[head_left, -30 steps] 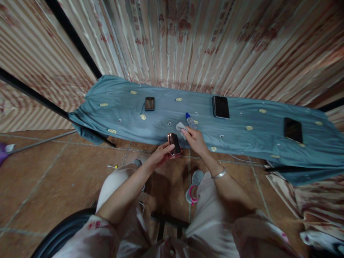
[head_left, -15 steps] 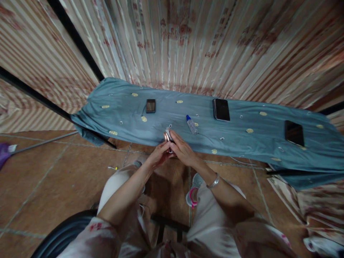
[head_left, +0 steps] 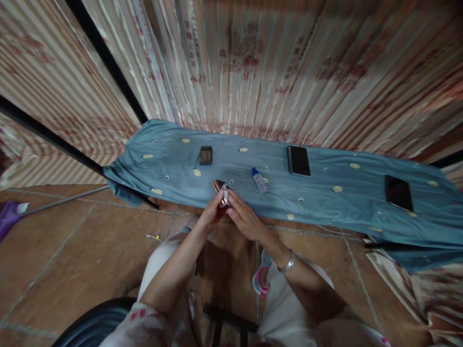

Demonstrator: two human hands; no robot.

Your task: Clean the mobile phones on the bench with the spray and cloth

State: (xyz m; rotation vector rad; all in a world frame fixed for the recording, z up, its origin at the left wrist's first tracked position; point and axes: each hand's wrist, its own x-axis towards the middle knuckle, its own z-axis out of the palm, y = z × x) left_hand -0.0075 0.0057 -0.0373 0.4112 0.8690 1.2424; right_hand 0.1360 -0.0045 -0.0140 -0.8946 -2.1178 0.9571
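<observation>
Device: copper-edged dark device point(head_left: 218, 184) sits just below frame center, a bit left, tilted, above the near edge of the blue cloth point(head_left: 173, 185) as seen here. Top end sticks out past the fingers; lower part is hidden by the hands.

Left hand point(head_left: 212, 213): closed around the device's lower part, thumb on the near side. Firm hold.

Right hand point(head_left: 246, 218): comes in from the lower right, fingers together and fairly straight, holding a pale wipe point(head_left: 225, 192) against the device. Narrow grip; exact finger contact under the wipe can't be told. Silver bracelet point(head_left: 288, 261) on that wrist.

On the cloth: clear bottle point(head_left: 260, 184) with blue cap, lying just right of center, near the right hand, cap toward the top of frame. Small dark square case point(head_left: 206, 155) left of center, above the hands. Black phone point(head_left: 299, 161) right of center, toward the far edge. Second dark phone point(head_left: 398, 193) at the right side of frame, well apart from the hands.

Striped curtain point(head_left: 238, 67) fills the top of frame. Brown tile floor point(head_left: 119, 246) below the cloth.
</observation>
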